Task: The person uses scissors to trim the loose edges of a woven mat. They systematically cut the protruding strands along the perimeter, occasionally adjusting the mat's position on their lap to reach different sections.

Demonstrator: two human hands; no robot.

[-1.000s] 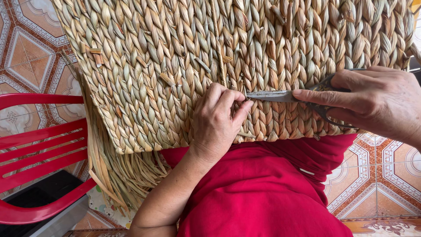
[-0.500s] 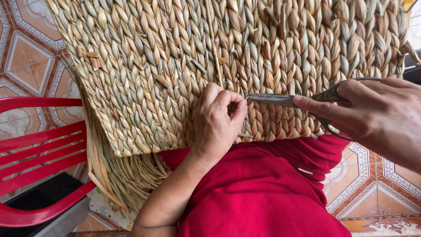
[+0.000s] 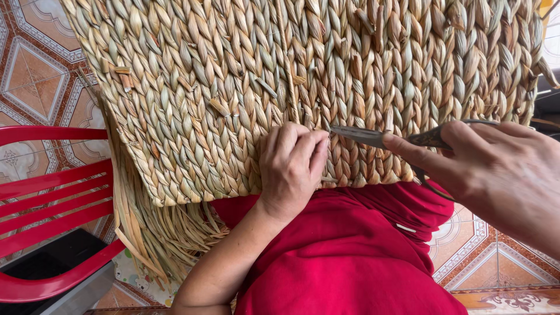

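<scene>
A large woven mat of braided straw-coloured fibre (image 3: 233,76) lies across my lap and fills the upper view. My left hand (image 3: 291,166) rests on its near edge, fingers curled and pinching a thin loose strand that runs up the weave. My right hand (image 3: 496,169) grips a pair of metal scissors (image 3: 373,137) by the handles. The blades point left, with their tips right beside my left fingertips at that strand. Loose fibre ends (image 3: 169,233) hang in a fringe from the mat's lower left edge.
A red plastic chair (image 3: 52,198) stands at the left. My lap is covered in red cloth (image 3: 344,256). Patterned orange and white floor tiles (image 3: 35,64) show at the left and lower right.
My right hand and the scissors have shifted slightly; the blade tips stay by my left fingers. My left hand has kept its place on the mat.
</scene>
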